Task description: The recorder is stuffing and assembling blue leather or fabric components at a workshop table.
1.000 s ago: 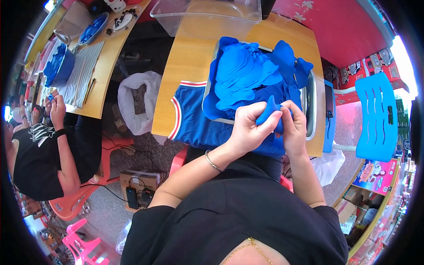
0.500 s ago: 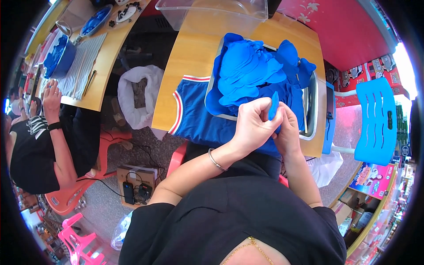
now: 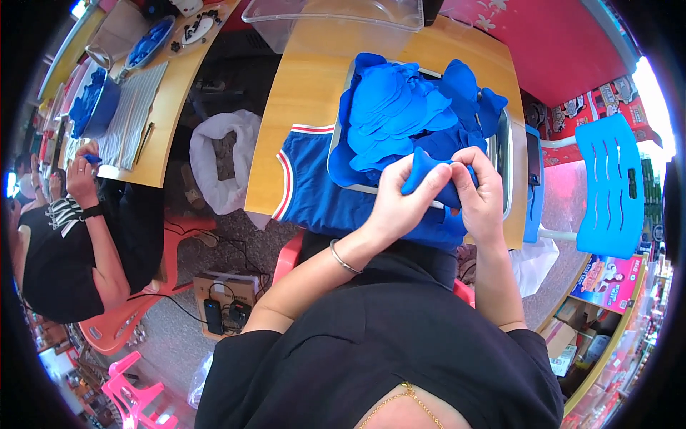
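Note:
Between my two hands is a thin blue petal-shaped piece [image 3: 423, 170], folded where the fingers pinch it. My left hand [image 3: 401, 200] grips its left part between thumb and fingers. Close against it, my right hand [image 3: 484, 204] pinches the right part, fingertips bent. Just beyond the hands lies a heap of similar blue pieces [image 3: 393, 107], overlapping in a metal tray [image 3: 509, 154]. Part of the tray is hidden by the heap and my hands. A blue sleeveless top with red and white trim [image 3: 311, 175] is spread under the tray's left side and my wrists.
A clear plastic bin [image 3: 336, 18] stands at the table's far edge. Left are a white bag [image 3: 207, 154] and another table [image 3: 171, 93] with a blue bowl [image 3: 100, 104], where a person [image 3: 68, 264] sits. A blue chair [image 3: 607, 189] stands to the right.
My hands have drawn slightly apart, and the blue piece has turned and opened wider between them. On the left, the person's raised hand now has something blue in it.

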The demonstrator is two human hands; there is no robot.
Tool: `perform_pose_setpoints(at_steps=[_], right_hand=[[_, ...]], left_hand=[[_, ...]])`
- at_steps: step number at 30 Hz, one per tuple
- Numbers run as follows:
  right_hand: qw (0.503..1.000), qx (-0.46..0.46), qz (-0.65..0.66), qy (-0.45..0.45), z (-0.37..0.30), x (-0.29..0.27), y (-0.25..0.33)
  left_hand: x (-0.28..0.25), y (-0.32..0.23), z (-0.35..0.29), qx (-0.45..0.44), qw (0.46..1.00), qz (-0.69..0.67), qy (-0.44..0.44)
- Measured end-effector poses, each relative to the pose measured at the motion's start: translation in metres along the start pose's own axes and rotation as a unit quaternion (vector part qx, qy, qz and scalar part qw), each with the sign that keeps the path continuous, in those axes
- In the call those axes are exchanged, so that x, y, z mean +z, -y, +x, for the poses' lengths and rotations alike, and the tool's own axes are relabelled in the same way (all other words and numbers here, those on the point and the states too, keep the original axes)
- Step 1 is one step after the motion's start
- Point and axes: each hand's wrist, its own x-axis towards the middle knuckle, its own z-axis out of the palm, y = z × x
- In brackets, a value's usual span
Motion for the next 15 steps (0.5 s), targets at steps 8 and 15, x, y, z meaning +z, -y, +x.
perform_pose_setpoints(at_steps=[8,15], right_hand=[[0.992,-0.015,0.122,0.029,0.006,-0.014,0.002],[0.99,-0.074,0.108,0.043,0.009,-0.016,-0.003]], left_hand=[[0.002,-0.003,0.003,-0.021,0.991,-0.129,0.001],[-0.01,0.002,0.006,-0.011,0.997,-0.057,0.052]])
